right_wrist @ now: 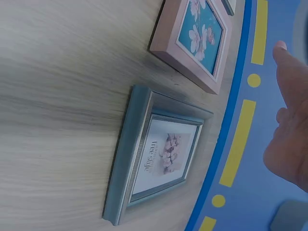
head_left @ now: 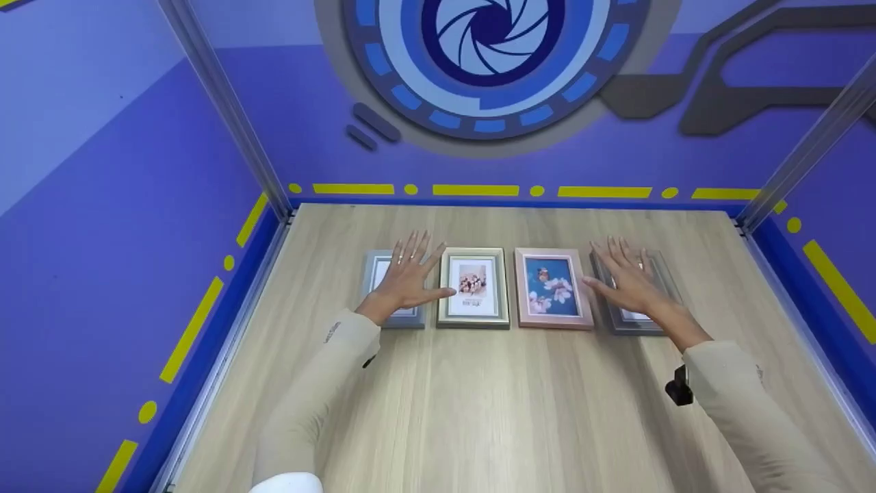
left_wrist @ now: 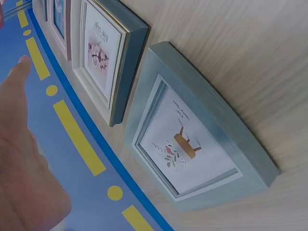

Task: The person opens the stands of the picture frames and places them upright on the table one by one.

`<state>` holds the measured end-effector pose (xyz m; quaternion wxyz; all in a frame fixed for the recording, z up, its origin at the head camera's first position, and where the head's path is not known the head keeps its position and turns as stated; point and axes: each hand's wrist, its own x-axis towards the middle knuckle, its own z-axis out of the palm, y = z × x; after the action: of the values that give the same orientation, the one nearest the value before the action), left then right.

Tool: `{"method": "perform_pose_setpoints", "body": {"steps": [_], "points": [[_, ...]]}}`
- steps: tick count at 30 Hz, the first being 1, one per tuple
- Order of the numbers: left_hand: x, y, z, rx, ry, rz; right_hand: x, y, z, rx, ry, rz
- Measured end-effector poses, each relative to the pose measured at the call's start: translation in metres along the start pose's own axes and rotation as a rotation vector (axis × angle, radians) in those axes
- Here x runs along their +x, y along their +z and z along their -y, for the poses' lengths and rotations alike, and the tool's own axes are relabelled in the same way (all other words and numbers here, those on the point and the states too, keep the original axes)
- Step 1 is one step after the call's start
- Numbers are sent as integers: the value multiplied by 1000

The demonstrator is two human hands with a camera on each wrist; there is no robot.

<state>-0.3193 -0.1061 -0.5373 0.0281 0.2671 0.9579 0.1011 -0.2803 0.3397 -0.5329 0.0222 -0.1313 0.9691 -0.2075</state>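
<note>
Four picture frames would exceed a simple count, so several lie face up in a row on the wooden table. My left hand [head_left: 408, 279] is spread over the blue-grey picture frame [left_wrist: 211, 120] at the row's left end, covering part of it in the head view. Beside that lies a gold-edged picture frame [head_left: 473, 322], then a pink picture frame [head_left: 556, 322] with a blossom picture. Over the dark grey picture frame [right_wrist: 131, 159] at the right end, my right hand [head_left: 629, 282] is spread likewise. Both wrist views show the hands apart from the frames, holding nothing.
The wooden table [head_left: 479, 404] meets a blue-purple back wall [head_left: 287, 123] with yellow dashes. Similar panels stand on both sides, joined by metal corner posts [head_left: 226, 103]. A small black device [head_left: 679, 387] sits at the right wrist.
</note>
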Motion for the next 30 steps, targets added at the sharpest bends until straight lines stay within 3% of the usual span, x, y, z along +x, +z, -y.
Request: {"method": "perform_pose_setpoints", "body": {"steps": [7, 13, 22, 30], "points": [[12, 10, -11, 15, 12, 47, -7, 3, -10, -5, 17, -4], [23, 15, -32, -21, 56, 49, -13, 3, -23, 26, 26, 13], [55, 33, -80, 13, 114, 102, -29, 1, -48, 20, 87, 62], [84, 50, -136, -67, 184, 140, -41, -1, -71, -8, 145, 54]]}}
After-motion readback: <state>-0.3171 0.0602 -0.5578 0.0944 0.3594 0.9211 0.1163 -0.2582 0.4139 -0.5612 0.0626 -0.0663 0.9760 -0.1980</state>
